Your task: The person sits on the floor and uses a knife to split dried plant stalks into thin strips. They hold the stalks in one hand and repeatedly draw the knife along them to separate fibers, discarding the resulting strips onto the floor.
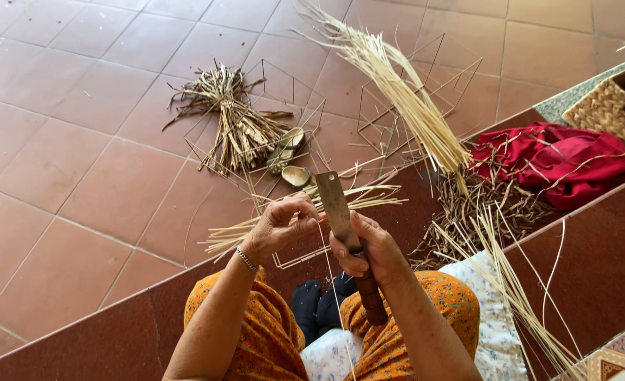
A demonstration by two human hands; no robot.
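Head view: straw bundle (238, 127) beyond sandals (288, 159).

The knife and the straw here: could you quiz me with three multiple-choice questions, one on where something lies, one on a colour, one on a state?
1. Where does the red cloth lie?
A. beside the woven basket
B. on the person's lap
C. under the sandals

2. What colour is the knife's handle?
A. white
B. brown
C. blue

3. How does the right hand stand?
A. open and flat
B. shut on the knife
C. resting on the floor

A: the cloth lies by the basket at right. B: the wooden handle shows brown. B: fingers wrap the handle, blade upright.
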